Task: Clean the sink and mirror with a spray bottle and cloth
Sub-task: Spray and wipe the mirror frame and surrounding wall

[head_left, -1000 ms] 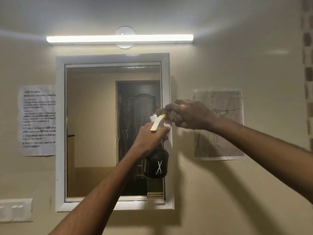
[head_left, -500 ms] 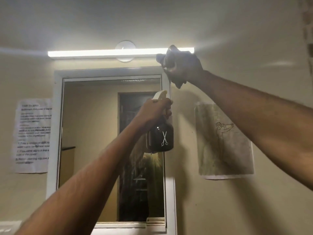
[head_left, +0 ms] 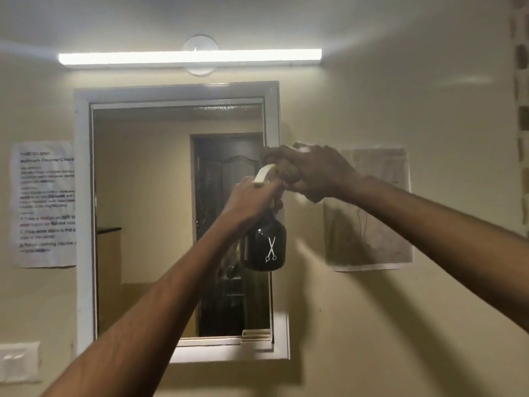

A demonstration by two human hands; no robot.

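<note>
Two hands: left (head_left: 252, 200) grips spray bottle (head_left: 264, 247), right (head_left: 317, 171) cloth (head_left: 282, 164).

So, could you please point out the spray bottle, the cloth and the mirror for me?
spray bottle (head_left: 264, 247): head view, on its dark round body beside the scissors mark.
cloth (head_left: 282, 167): head view, on the bunched brown part showing left of the knuckles.
mirror (head_left: 143, 224): head view, on the bare glass at left.

The spray bottle (head_left: 264, 247) is glossy black with a white scissors emblem and a cream trigger head, and the cloth (head_left: 279, 164) is dull brown. The mirror (head_left: 177, 224) has a white frame against a cream-yellow wall (head_left: 400, 325).
</note>
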